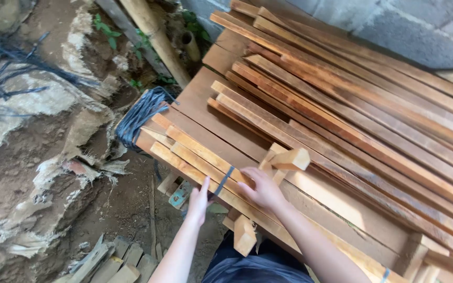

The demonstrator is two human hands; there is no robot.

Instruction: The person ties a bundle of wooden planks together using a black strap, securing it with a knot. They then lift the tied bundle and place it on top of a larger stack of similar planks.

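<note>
A stack of long reddish-brown wooden planks and slats point(352, 115) lies across the right half of the view. At its near end several lighter slats point(195, 152) stick out. My left hand point(198, 202) is closed on a thin dark strap point(224, 181) that runs up over the edge of those slats. My right hand point(262, 189) rests on the slats just right of the strap, its fingers curled against a short wooden piece point(288, 159) that stands tilted above the stack. A short block point(244, 235) juts out under the stack near my right wrist.
A bundle of blue-black cord point(141, 114) hangs at the stack's left end. Bare earth and torn sacking point(43, 157) cover the ground on the left. Scrap wood pieces point(114, 262) lie at the bottom. A bamboo pole point(155, 39) leans at the top, with a grey block wall point(420, 26) behind.
</note>
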